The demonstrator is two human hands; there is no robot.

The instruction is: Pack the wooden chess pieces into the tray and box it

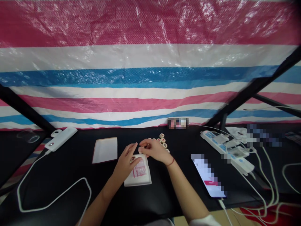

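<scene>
round pieces partly hidden behind right hand, screen pixelated

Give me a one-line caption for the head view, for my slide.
Left hand over a red-lined white tray, right hand beside round marked pieces on a black table.

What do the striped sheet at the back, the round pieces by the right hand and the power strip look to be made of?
Striped sheet: woven plastic, glossy, from its fine mesh and bright creases. Round pieces: smooth plastic or perhaps wood, pale with inked characters. Power strip: likely hard molded plastic, white and smooth.
</scene>
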